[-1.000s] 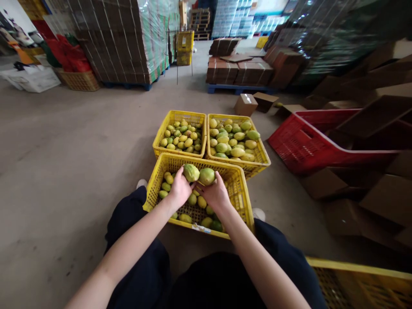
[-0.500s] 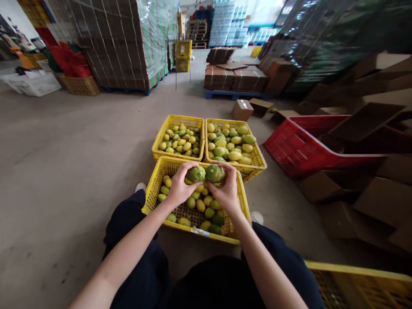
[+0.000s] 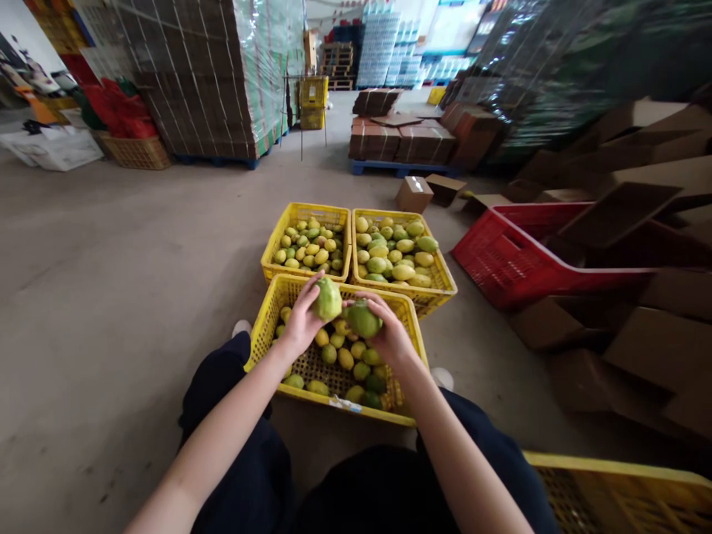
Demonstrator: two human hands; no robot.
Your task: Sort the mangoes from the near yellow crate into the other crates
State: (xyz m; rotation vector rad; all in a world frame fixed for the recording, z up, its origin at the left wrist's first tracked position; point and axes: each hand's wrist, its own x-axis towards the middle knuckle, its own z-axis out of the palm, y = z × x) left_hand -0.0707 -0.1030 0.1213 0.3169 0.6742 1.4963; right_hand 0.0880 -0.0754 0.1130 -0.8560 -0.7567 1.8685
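Note:
My left hand (image 3: pixel 302 315) is closed around a light green, bumpy lemon (image 3: pixel 327 299), holding it tilted upright. Beside it and slightly lower, my right hand (image 3: pixel 386 326) grips a darker green lemon (image 3: pixel 363 319). Both fruits are above the near yellow crate (image 3: pixel 261 345), where yellow and green lemons (image 3: pixel 345 359) lie loosely on the slatted bottom. Behind it stand two more yellow crates: the left one (image 3: pixel 271 241) contains smaller lemons (image 3: pixel 310 250), and the right one (image 3: pixel 443 276) larger lemons (image 3: pixel 403 272). My hands partly cover the near crate's far side.
To the right is a red crate (image 3: pixel 483 256) among cardboard boxes (image 3: pixel 645 348). Another yellow crate (image 3: pixel 617 467) sits at the lower right. Flattened cartons (image 3: pixel 400 141) are stacked on a blue pallet ahead, and a wrapped pallet load (image 3: pixel 194 81) rises at the back left.
The two lemons, side by side before, have moved apart. My left hand has turned its lemon upright and moved slightly left; my right hand has lowered and turned its one.

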